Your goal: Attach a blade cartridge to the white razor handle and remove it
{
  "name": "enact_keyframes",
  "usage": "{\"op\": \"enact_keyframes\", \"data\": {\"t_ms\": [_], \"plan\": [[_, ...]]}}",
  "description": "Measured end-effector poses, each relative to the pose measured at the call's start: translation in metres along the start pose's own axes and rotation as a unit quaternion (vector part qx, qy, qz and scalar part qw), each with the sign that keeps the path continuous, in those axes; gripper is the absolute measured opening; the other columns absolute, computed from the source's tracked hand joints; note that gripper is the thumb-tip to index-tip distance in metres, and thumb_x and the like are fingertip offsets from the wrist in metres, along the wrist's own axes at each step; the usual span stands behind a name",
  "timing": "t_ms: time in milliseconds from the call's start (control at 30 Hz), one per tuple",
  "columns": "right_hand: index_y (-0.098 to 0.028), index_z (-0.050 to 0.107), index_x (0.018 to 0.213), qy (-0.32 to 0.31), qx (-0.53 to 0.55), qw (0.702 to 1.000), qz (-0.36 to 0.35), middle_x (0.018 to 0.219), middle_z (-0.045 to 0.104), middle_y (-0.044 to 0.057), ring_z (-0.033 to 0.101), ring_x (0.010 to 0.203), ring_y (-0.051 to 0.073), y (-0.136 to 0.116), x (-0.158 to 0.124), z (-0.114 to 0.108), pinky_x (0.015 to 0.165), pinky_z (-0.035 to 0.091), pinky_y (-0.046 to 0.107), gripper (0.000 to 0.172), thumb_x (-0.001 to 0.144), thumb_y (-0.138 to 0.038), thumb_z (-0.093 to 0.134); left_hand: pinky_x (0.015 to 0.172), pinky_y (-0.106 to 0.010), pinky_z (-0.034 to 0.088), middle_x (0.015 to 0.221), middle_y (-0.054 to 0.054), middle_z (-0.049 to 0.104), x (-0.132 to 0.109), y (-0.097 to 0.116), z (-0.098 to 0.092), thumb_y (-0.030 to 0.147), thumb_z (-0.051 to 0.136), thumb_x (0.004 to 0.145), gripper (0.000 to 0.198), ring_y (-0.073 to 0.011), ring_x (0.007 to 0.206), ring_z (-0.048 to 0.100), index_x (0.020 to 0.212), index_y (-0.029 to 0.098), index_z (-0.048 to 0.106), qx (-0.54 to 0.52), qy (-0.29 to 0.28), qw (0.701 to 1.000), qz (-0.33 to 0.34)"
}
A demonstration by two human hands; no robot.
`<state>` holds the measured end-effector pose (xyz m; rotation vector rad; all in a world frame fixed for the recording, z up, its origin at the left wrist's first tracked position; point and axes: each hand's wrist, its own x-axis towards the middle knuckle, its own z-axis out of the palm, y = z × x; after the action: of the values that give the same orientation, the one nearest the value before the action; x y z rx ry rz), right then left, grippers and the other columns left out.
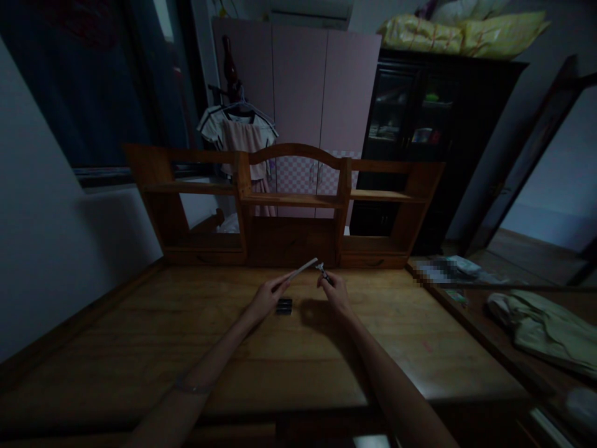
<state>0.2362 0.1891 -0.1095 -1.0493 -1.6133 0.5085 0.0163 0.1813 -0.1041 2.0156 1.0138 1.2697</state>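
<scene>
In the middle of the head view, over the wooden desk [196, 336], both my hands are raised. My left hand [269, 297] is closed on one end of a slim, pale, slightly curved strip [305, 267], whose exact kind is too dim to make out. The strip's free end points up and right, close to a razor [321, 269] with a silvery T-shaped head and a dark handle. Around that handle, my right hand [334, 290] is closed. Several small black pieces [284, 306], side by side, lie on the desk just right of my left hand.
A wooden shelf unit [291, 200] with small drawers stands along the desk's far edge. On the right, a lower surface bears a pale green cloth [550, 330] and plastic packets [459, 267]. A white wall [69, 249] borders the left side.
</scene>
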Motion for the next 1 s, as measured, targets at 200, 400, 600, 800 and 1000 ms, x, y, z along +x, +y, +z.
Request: {"op": "enact_keyframes", "data": {"t_ms": [200, 400, 600, 800, 1000], "plan": [[-0.017, 0.054, 0.062, -0.001, -0.017, 1.000, -0.005, 0.056, 0.044, -0.002, 0.043, 0.055, 0.013, -0.001, -0.001, 0.000, 0.052, 0.029, 0.022, 0.019, 0.074, -0.026, 0.042, 0.099, -0.036, 0.038, 0.122, -0.006, 0.058, -0.001, 0.000, -0.001, 0.041, 0.046, 0.087, 0.044, -0.0227, 0.112, 0.053, 0.122, 0.016, 0.054, -0.002, 0.010, 1.000, 0.007], [-0.017, 0.054, 0.062, -0.003, -0.017, 1.000, 0.001, 0.056, 0.043, -0.002, 0.043, 0.054, 0.013, 0.000, -0.002, 0.001, 0.052, 0.028, 0.022, 0.019, 0.075, -0.026, 0.043, 0.099, -0.036, 0.037, 0.120, -0.006, 0.059, 0.000, -0.005, 0.003, 0.041, 0.046, 0.086, 0.043, -0.0223, 0.112, 0.053, 0.119, 0.017, 0.057, -0.007, 0.000, 1.000, -0.003], [-0.017, 0.054, 0.063, -0.001, -0.029, 1.000, -0.007, 0.056, 0.044, -0.002, 0.043, 0.054, 0.013, -0.003, -0.002, 0.000, 0.052, 0.028, 0.022, 0.020, 0.076, -0.026, 0.043, 0.080, -0.031, 0.046, 0.107, -0.007, 0.065, 0.000, -0.008, -0.001, 0.043, 0.046, 0.085, 0.048, -0.0217, 0.094, 0.059, 0.122, 0.014, 0.055, -0.010, 0.008, 1.000, -0.028], [-0.017, 0.054, 0.063, -0.004, -0.030, 0.999, -0.018, 0.057, 0.046, -0.002, 0.044, 0.055, 0.013, -0.001, -0.003, 0.001, 0.053, 0.029, 0.022, 0.019, 0.076, -0.025, 0.042, 0.063, -0.024, 0.043, 0.084, -0.003, 0.067, -0.001, -0.010, 0.001, 0.044, 0.046, 0.085, 0.048, -0.0147, 0.068, 0.055, 0.122, 0.015, 0.054, -0.018, -0.011, 0.999, -0.048], [-0.017, 0.054, 0.064, -0.013, -0.034, 0.999, -0.019, 0.058, 0.047, -0.002, 0.045, 0.056, 0.012, 0.002, -0.002, 0.003, 0.053, 0.029, 0.022, 0.019, 0.076, -0.025, 0.042, 0.071, -0.026, 0.043, 0.098, -0.007, 0.066, 0.002, -0.008, 0.000, 0.047, 0.050, 0.082, 0.050, -0.0174, 0.081, 0.055, 0.119, 0.015, 0.058, -0.050, 0.013, 0.997, -0.065]]}}
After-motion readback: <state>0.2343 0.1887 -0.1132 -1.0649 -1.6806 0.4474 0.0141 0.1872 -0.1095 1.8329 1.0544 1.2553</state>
